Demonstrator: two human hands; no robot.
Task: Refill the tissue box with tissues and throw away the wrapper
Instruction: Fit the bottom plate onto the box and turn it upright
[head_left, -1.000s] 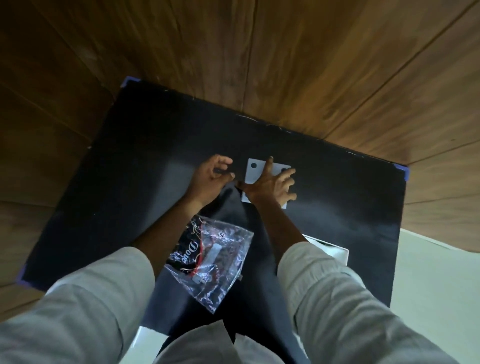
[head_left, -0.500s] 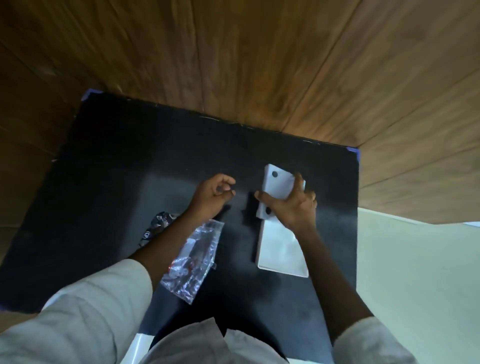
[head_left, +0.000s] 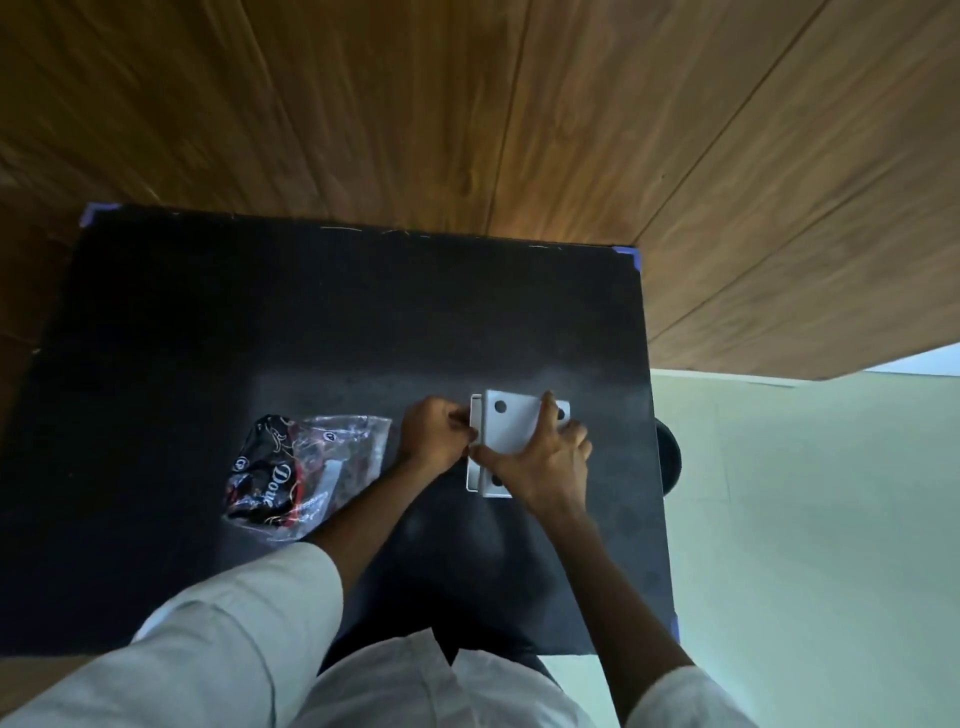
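A white tissue box lies on the black table, right of centre. On top of it is a white panel with black round dots. My right hand lies over the panel, with thumb and fingers gripping its edges. My left hand pinches the box's left edge, fingers closed on it. The clear plastic wrapper with black and red print lies crumpled to the left of my left forearm, touching neither hand. No tissues are visible.
Wood panelling rises behind the table's far edge. A pale floor lies to the right, and a dark round object sits just past the table's right edge. Blue tape marks the table corners.
My right hand has set the dotted white panel flat over the box. My left hand has moved right and closed on the box's left edge. The wrapper has stayed on the table.
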